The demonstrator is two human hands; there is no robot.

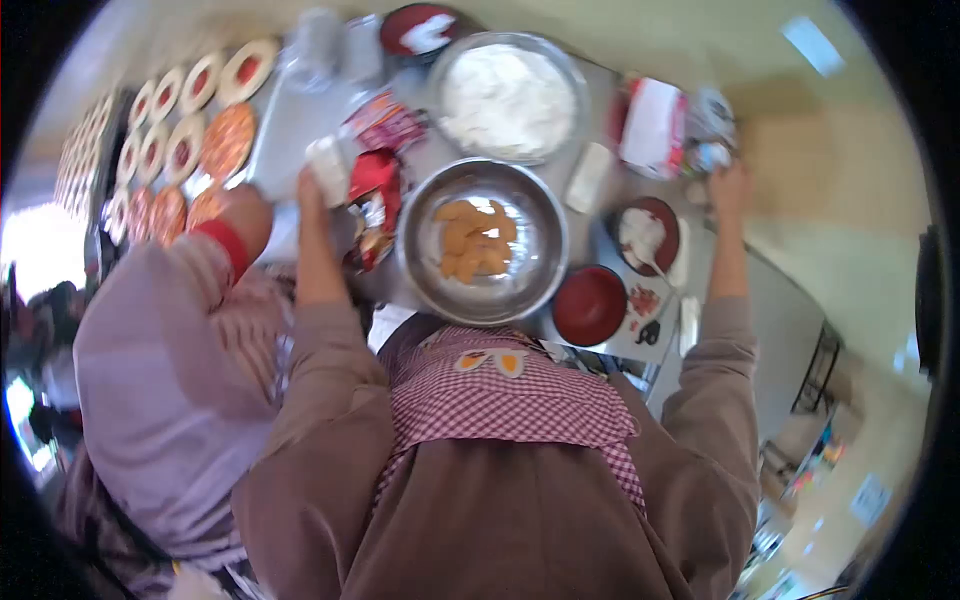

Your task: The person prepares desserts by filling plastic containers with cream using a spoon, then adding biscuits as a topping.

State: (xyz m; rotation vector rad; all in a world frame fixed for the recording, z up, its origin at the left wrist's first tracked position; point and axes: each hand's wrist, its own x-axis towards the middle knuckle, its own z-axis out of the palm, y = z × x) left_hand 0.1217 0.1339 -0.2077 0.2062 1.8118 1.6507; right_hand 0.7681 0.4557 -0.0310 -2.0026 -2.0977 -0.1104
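My left hand point(311, 192) is at the left of the table, against a white block-shaped item point(328, 170); its fingers are too blurred to tell how they lie. Beside it lies an opened red foil packet point(374, 190) with a torn, shiny end. At the far right, my right hand point(729, 186) has its fingers curled at the lower edge of a crumpled clear plastic bag point(710, 120); what they grip is hidden. Between my arms stands a steel bowl point(418, 240) holding several light-brown pieces. Behind it is a larger bowl point(436, 100) full of white powder.
A dark red bowl point(590, 305) and a bowl with white stuff and a spoon point(640, 235) stand right. A white-and-pink packet point(655, 125) and a white block point(590, 178) lie behind. Another person's arm point(240, 225) reaches toward rounds of topped dough point(228, 140) at left.
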